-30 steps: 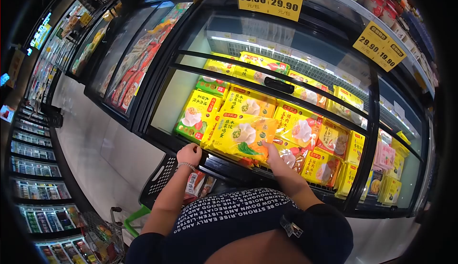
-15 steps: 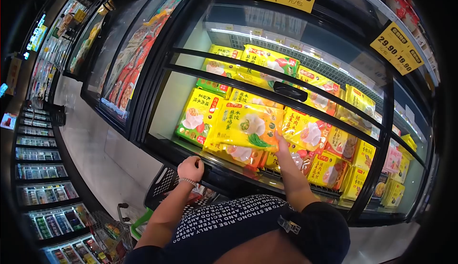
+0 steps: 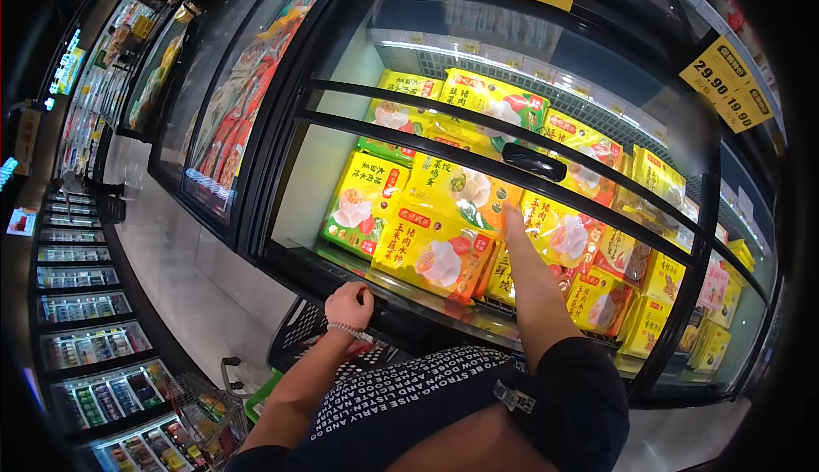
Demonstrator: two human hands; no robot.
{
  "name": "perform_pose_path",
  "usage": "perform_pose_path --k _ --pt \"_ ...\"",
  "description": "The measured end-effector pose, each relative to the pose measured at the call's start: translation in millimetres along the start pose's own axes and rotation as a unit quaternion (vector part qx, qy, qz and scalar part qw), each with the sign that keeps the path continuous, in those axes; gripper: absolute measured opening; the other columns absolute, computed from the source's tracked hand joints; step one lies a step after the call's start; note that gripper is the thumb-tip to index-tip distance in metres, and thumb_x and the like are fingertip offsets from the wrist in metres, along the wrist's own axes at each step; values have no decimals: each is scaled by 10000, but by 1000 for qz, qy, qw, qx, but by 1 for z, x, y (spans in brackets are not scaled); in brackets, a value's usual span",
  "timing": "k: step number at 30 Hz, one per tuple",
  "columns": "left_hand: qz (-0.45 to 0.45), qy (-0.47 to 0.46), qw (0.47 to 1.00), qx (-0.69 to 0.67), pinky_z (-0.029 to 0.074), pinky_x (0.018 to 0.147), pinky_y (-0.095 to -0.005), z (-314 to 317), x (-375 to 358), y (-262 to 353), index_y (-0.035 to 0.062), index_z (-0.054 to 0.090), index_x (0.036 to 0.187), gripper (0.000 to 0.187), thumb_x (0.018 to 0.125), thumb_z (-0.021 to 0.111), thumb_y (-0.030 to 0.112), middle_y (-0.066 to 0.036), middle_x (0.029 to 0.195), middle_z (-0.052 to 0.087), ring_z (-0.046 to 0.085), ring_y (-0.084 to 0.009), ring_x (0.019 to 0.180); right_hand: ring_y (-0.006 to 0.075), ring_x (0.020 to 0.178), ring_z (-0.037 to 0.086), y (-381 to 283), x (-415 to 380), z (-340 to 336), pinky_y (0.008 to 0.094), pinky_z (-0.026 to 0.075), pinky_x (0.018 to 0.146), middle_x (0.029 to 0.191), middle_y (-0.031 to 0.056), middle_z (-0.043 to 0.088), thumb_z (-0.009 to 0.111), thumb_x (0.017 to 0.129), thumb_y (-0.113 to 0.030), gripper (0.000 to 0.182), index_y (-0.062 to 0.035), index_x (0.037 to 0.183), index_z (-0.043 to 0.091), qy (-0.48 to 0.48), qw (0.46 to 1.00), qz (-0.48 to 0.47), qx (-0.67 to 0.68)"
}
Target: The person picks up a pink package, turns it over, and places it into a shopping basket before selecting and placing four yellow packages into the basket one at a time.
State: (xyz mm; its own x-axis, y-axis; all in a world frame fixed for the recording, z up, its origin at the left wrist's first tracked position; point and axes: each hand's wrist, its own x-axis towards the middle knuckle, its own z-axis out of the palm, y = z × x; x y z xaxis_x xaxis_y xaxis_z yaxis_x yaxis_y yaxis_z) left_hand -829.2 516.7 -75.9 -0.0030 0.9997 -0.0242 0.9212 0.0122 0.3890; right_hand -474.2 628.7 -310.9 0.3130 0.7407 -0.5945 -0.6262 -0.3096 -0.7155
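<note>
My right hand (image 3: 515,223) reaches into the freezer and grips the right edge of a yellow bag of frozen dumplings (image 3: 465,192). Its fingers are partly hidden by the bag. In front of this bag lies another yellow dumpling bag (image 3: 435,254), picturing white dumplings. A green-edged dumpling bag (image 3: 357,203) is to the left. My left hand (image 3: 349,305), with a beaded bracelet at the wrist, is curled closed by the freezer's front edge (image 3: 401,311); nothing shows in it.
The freezer's black-framed glass lid, with a black handle (image 3: 534,162), crosses above the bags. Yellow price signs (image 3: 727,84) hang over it. Below my left hand is a dark shopping basket (image 3: 294,335); a wire cart (image 3: 209,421) stands at lower left.
My right hand has moved the dumpling bag farther back into the freezer, uncovering the bag in front. My left hand stays curled near the edge. The view has shifted slightly.
</note>
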Motion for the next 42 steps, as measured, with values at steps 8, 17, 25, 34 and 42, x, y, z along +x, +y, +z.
perform_pose_path --k 8,17,25,34,42 --pt "-17 -28 999 8 458 628 -365 -2 1 2 87 621 735 137 707 532 187 -59 713 603 587 -244 692 307 1035 508 21 -38 -6 340 402 873 1125 210 509 634 742 -347 701 39 1216 291 49 889 -37 -453" --pt "-42 -34 998 15 472 653 -352 -3 2 5 78 627 757 163 710 519 192 -80 748 616 597 -254 709 362 976 535 28 -17 6 380 437 822 1032 241 541 704 645 -223 673 38 1129 318 72 841 -94 -528" --pt "-39 -18 999 12 456 652 -368 1 -2 0 92 630 748 159 699 532 207 -66 730 608 589 -251 710 338 958 546 27 -23 -7 369 442 809 992 207 564 694 662 -184 575 0 1105 376 118 890 7 -441" --pt "-49 -40 998 11 444 680 -382 0 -2 -2 95 634 772 205 722 506 247 -80 794 616 588 -265 764 357 920 539 -80 -152 59 421 434 792 924 171 583 499 755 -64 220 6 960 539 -210 691 -413 -555" --pt "-68 -45 997 11 463 694 -382 -7 -6 0 90 632 805 239 734 485 265 -98 824 623 593 -281 773 321 1017 469 -212 -136 88 393 383 891 1018 159 540 569 741 -156 327 -12 1033 543 60 579 -506 -637"
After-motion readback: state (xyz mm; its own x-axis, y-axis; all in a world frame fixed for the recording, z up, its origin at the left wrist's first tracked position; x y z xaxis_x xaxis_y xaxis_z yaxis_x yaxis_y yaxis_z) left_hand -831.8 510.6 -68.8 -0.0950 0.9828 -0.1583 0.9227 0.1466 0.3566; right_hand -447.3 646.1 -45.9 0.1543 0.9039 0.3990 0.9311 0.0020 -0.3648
